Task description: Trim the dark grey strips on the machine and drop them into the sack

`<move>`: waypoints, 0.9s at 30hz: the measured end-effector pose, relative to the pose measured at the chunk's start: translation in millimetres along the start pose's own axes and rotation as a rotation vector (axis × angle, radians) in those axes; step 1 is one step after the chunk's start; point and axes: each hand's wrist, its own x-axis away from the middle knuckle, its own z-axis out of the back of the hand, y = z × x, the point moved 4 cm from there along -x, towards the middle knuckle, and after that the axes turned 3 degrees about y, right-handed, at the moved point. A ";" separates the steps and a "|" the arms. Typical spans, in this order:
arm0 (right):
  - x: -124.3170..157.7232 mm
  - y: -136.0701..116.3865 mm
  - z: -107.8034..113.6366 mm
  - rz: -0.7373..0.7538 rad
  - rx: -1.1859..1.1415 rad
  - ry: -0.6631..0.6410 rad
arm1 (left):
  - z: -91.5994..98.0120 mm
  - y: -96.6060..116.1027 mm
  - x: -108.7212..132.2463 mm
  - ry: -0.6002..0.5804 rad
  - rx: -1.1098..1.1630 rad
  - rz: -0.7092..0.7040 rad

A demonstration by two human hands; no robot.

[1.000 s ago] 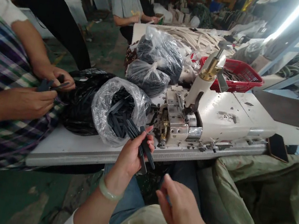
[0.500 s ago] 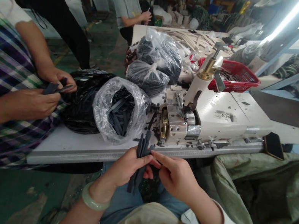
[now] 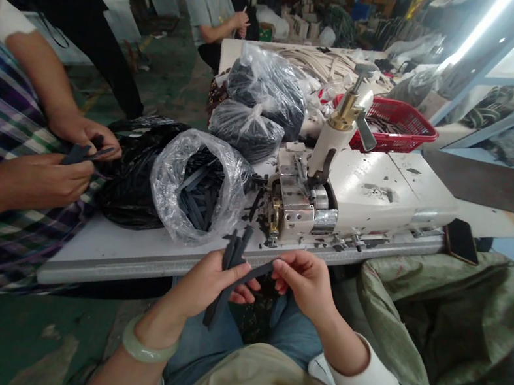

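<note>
Head view: the left hand [image 3: 204,283], partly curled, clasps dark strips [image 3: 234,258] (too overlapped to count) near the table [image 3: 90,262] edge; the right hand [image 3: 310,286] pinches one strip [image 3: 261,273]. Beyond: one open bag [image 3: 164,183], two bulging bags [image 3: 274,93], one machine [image 3: 387,189], one basket [image 3: 410,140].

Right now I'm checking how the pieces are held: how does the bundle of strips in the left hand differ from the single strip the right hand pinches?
The bundle has several strips; the single strip is just one. The left hand holds the bundle, while the right hand pinches the single strip's end. In this view, the bundle runs steeply; the single strip slants more flatly. Both are dark.
</note>
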 end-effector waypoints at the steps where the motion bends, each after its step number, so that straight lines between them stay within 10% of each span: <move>1: 4.6 -5.5 7.8 0.121 0.039 0.144 | 9.8 -0.4 -2.3 0.145 0.043 -0.044; 4: 27.3 -25.0 18.0 0.638 0.342 0.317 | 24.6 -2.7 -3.8 0.370 0.259 -0.127; 7: 45.7 -24.0 5.6 1.031 0.674 0.031 | 4.6 -4.7 -2.8 0.097 0.459 -0.016; 12: 52.4 -5.4 -3.4 1.078 0.758 -0.133 | -20.6 -1.2 0.3 -0.025 0.482 0.019; 16: 48.1 1.6 -2.3 0.812 0.500 -0.027 | -17.3 1.3 -1.6 0.062 0.448 -0.035; 22: 21.2 32.8 -4.2 -0.155 -0.289 -0.073 | -15.8 4.1 -0.8 0.088 0.383 -0.074; 27: 8.4 21.4 -13.2 -0.291 -0.063 -0.341 | -34.7 0.9 -11.9 0.033 0.217 -0.111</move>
